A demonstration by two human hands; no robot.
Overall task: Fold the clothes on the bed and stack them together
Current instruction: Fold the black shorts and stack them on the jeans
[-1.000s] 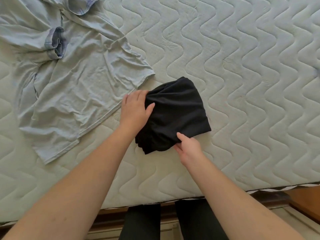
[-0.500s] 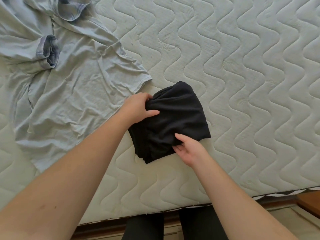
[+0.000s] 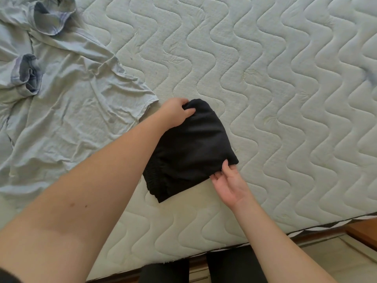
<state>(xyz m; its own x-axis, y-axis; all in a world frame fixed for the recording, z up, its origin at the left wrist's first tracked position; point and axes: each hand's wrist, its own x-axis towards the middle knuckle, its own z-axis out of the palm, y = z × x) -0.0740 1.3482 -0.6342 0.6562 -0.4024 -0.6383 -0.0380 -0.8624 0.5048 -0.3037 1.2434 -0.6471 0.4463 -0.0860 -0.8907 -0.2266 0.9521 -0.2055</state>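
Bed (image 3: 265, 78) fills the frame; unfolded pale blue shirt (image 3: 67, 111) lies spread at upper left, likely awaiting its turn. Folded black garment (image 3: 189, 148) sits centre frame: left hand (image 3: 175, 113) grips its upper corner, right hand (image 3: 228, 180) pinches its lower-right edge, apparently to keep the folds together.

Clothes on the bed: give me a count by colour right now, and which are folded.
Black garment, folded, left hand gripping its far corner and right hand pinching its near edge: 1
Light blue shirt, spread out and unfolded on the mattress: 1
Total: 2
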